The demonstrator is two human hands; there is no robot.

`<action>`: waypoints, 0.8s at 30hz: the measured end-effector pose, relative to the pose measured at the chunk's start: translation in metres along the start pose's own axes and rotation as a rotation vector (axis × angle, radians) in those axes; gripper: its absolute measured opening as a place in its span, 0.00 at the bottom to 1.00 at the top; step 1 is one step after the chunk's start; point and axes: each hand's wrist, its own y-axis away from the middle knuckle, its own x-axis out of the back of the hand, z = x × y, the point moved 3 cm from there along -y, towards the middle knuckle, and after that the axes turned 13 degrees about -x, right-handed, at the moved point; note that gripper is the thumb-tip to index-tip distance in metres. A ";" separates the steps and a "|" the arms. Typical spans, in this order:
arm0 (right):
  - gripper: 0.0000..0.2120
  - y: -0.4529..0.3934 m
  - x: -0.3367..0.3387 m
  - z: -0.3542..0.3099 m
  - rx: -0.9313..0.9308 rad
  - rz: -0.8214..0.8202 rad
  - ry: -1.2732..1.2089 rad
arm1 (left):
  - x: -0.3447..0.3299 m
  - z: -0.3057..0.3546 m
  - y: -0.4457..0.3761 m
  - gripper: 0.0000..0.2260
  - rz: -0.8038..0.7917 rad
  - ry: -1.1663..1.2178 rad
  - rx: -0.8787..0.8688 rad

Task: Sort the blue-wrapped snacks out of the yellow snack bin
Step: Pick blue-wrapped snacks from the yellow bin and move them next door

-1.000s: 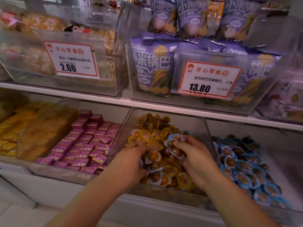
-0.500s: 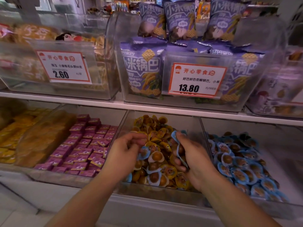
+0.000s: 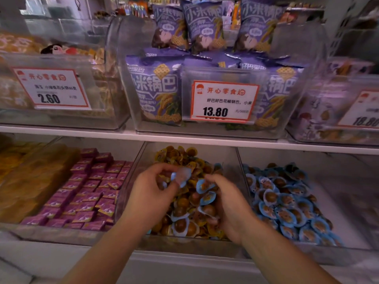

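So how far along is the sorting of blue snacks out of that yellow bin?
Midway, it seems. The blue bin on the right already holds a pile of blue snacks. In hand: the left hand pinches a blue snack, and the right hand grips more. Left: several blue snacks, like this one, still lie in the yellow bin.

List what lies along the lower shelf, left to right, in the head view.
Clear bin of orange-yellow packets → purple square-wrapped sweets → left hand pinching a blue-wrapped snack → right hand gripping blue-wrapped pieces, both over the yellow snack bin → bin of blue-wrapped snacks.
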 end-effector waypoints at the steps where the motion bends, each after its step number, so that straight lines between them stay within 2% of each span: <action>1: 0.20 0.003 -0.002 -0.001 -0.008 -0.054 -0.023 | -0.002 0.010 -0.001 0.07 0.044 0.121 -0.014; 3: 0.25 0.010 -0.007 -0.003 -0.003 -0.201 -0.046 | -0.010 0.029 0.000 0.09 0.034 0.257 -0.070; 6: 0.26 0.021 -0.010 -0.006 0.033 -0.382 -0.076 | -0.028 0.045 0.007 0.14 0.000 0.195 -0.126; 8: 0.24 0.025 -0.007 -0.007 0.069 -0.421 -0.122 | -0.037 0.050 0.008 0.19 0.012 0.151 -0.165; 13: 0.19 0.030 0.007 -0.009 0.115 -0.359 -0.123 | -0.052 0.067 0.007 0.16 0.012 0.106 -0.320; 17: 0.16 0.033 0.013 -0.009 0.114 -0.292 -0.127 | -0.066 0.071 0.010 0.13 -0.021 0.094 -0.321; 21: 0.17 0.042 0.018 -0.010 0.245 -0.205 -0.084 | -0.074 0.088 0.016 0.21 -0.092 0.040 -0.433; 24: 0.11 0.054 0.023 -0.015 0.324 -0.136 -0.026 | -0.076 0.099 0.016 0.25 -0.088 -0.007 -0.527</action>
